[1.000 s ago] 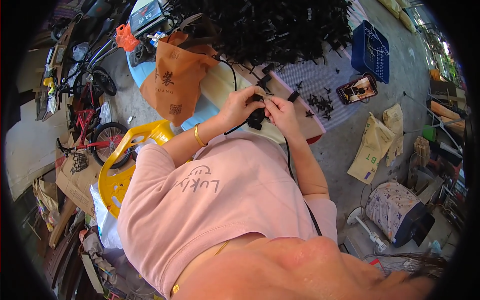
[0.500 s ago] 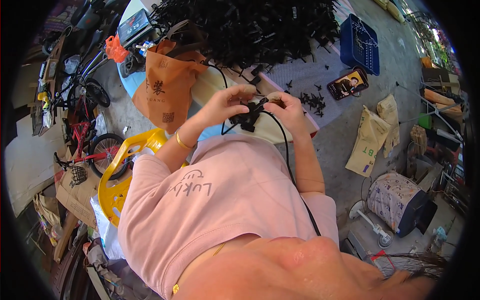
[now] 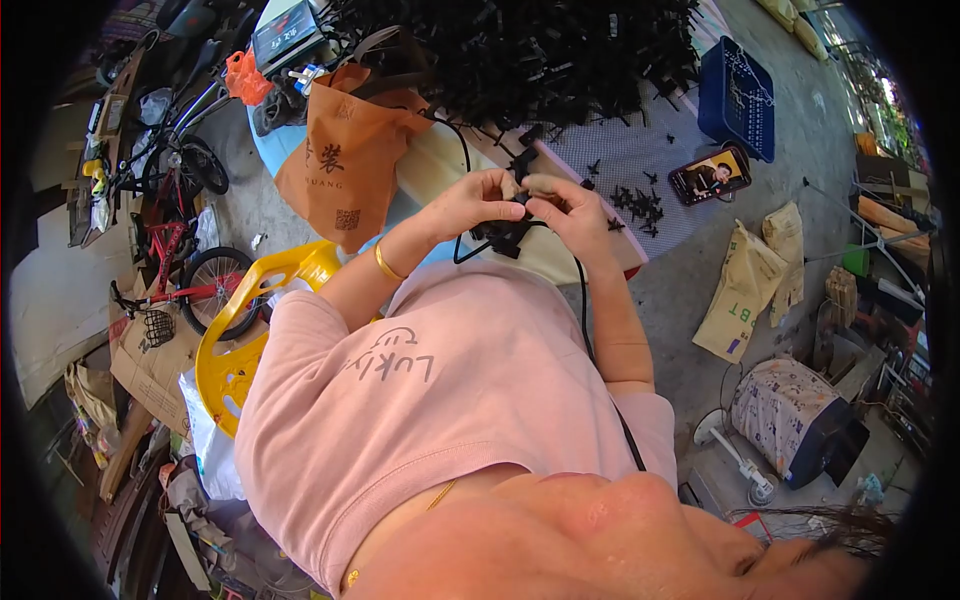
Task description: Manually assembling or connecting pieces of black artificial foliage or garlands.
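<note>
My left hand (image 3: pixel 482 203) and my right hand (image 3: pixel 567 208) meet above the near edge of the table, thumbs and fingertips pinched together. Between the fingertips is a small black plastic part (image 3: pixel 521 198), mostly covered, so its exact kind does not show. Just below the hands lie more black pieces (image 3: pixel 508 241) at the table edge. A black cable (image 3: pixel 584 300) runs past my right wrist and down over my pink shirt. Beyond the hands, a large heap of black plastic parts (image 3: pixel 520 60) spreads over the table.
An orange bag (image 3: pixel 345 165) stands left of my hands. Several loose black parts (image 3: pixel 637 208) lie on the checked cloth (image 3: pixel 625 150) at right, near a phone (image 3: pixel 710 173) and a blue basket (image 3: pixel 737 100). A yellow plastic chair (image 3: pixel 228 345) is at my left.
My hands have drawn closer together, and their fingertips now meet around the small black part. The whole view has shifted slightly.
</note>
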Demonstrator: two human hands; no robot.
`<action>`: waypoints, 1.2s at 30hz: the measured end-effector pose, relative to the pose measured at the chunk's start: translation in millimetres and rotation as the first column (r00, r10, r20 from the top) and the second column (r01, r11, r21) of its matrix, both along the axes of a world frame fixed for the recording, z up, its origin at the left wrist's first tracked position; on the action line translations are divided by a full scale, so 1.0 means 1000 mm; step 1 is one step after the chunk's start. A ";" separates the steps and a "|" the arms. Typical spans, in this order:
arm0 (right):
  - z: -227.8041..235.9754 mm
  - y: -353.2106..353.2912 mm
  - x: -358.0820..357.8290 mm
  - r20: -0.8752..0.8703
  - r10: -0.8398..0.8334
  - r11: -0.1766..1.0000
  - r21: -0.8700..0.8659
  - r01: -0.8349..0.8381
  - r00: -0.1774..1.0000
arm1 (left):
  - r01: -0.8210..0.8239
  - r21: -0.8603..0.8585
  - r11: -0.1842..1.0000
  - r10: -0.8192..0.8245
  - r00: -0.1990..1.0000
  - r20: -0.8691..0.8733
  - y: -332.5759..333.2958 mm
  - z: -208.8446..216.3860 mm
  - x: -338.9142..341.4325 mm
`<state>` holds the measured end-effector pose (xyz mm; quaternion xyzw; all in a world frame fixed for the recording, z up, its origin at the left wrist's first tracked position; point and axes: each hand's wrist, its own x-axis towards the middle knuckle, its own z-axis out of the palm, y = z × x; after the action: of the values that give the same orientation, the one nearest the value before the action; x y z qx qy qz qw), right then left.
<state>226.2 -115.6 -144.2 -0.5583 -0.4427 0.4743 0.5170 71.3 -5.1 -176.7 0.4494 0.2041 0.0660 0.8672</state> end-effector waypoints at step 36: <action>-0.093 0.063 0.013 0.744 0.017 0.978 -0.153 0.145 0.669 | 0.166 0.885 0.435 0.080 0.972 -0.222 -0.017 -0.040 0.000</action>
<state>239.0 -52.7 -237.6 -0.7666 -0.5444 0.2300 0.2510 71.2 -22.2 -216.6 0.8503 0.2253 0.0895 0.4671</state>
